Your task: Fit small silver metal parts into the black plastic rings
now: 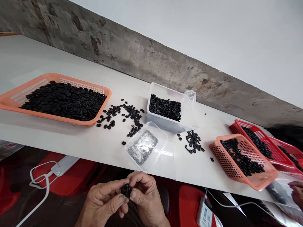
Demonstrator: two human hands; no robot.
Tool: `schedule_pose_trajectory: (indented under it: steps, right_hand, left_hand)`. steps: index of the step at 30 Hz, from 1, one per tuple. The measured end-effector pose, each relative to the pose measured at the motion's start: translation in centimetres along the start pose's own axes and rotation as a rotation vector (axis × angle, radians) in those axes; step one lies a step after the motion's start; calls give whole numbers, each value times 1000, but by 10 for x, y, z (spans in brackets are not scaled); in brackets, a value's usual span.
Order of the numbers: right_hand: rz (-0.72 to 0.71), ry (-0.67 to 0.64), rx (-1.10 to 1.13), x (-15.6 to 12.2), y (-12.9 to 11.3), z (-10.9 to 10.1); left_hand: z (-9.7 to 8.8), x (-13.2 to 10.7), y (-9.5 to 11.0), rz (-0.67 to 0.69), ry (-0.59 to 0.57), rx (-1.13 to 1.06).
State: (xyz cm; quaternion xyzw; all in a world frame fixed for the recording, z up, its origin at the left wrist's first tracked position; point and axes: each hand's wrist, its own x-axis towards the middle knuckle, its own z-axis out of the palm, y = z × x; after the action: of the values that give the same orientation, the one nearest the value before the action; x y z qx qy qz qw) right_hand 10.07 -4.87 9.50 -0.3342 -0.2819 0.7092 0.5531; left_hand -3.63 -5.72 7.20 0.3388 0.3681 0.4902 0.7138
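Fingers (pixel 119 199) of both our hands are pinching a small black plastic part (pixel 126 190), closed narrowly around it. The part is sitting between the thumb tips, with the left hand (pixel 104 201) gripping it from one side and the right hand (pixel 147 198) from the other, so only its dark top is showing. We are holding it below the near edge of the white table (pixel 71 142), over the lap. We are judging that a slipped grip could drop it to the floor. Just beyond, a clear tray of tiny metal pieces (pixel 144 146) is sitting right at the table edge, where a bump from our knuckles could tip it. Farther back, loose black parts (pixel 129 115), a clear tub (pixel 161 121) and an orange basket (pixel 14 97) of them are lying.
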Motion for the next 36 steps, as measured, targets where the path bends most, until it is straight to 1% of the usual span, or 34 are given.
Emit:
schedule_pose_trajectory:
  steps: [3, 7, 10, 14, 17, 21, 25, 30, 36]
  right_hand:
    - [4, 5, 17, 1, 2, 0]
    - [18, -31, 79, 1, 5, 1]
    - [-18, -47, 117, 2, 10, 1]
    - [-52, -37, 131, 1, 16, -1]
    - [-67, -13, 87, 0, 20, -4]
    - [-96, -2, 12, -2, 22, -10]
    - [-63, 24, -66, -2, 17, -12]
    - [-31, -34, 58, 1, 19, -11]
    - [-24, -23, 97, 3, 23, -11]
  left_hand:
    - [-1, 1, 0, -10, -3, -14]
    - [-1, 1, 0, -11, -8, -33]
    - [1, 1, 2, -16, 29, -28]
    - [6, 4, 6, -141, 120, -90]
    - [10, 5, 8, -202, 147, -144]
    - [10, 5, 8, -213, 174, -148]
    - [8, 4, 7, -230, 196, -105]
    - [9, 6, 10, -238, 157, -64]
    - [13, 6, 13, -279, 112, -94]
